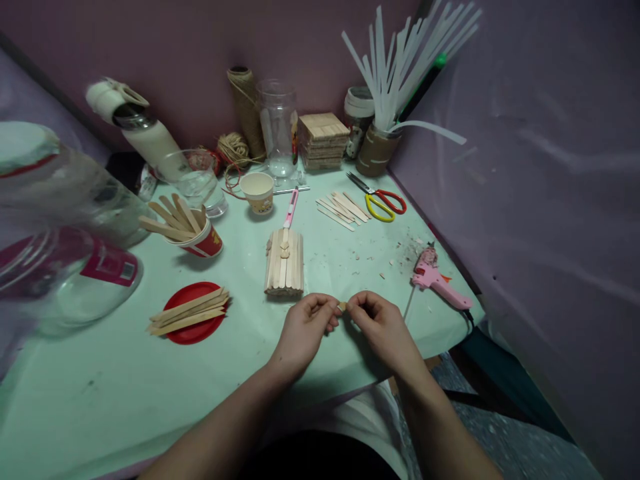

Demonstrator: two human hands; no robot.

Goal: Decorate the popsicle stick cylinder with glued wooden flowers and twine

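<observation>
Workpiece (343, 307): left hand (305, 328) and right hand (384, 325) are pinching opposite sides.
Both hands are obscuring its full shape.

No words readable; a barcode (128, 272) marks the magenta label (104, 265).

Your left hand (305, 330) and right hand (383, 327) are bare, with slim fingers. Your forearms (225, 417) are bare too, as far as the view's lower edge, widening smoothly from narrow wrists. A small dark spot marks your left wrist. Between your arms, a black garment (315, 457) shows as a plain, rounded shape. Beside it you have white cloth (375, 413), loosely creased; whether it is clothing cannot be told.
</observation>
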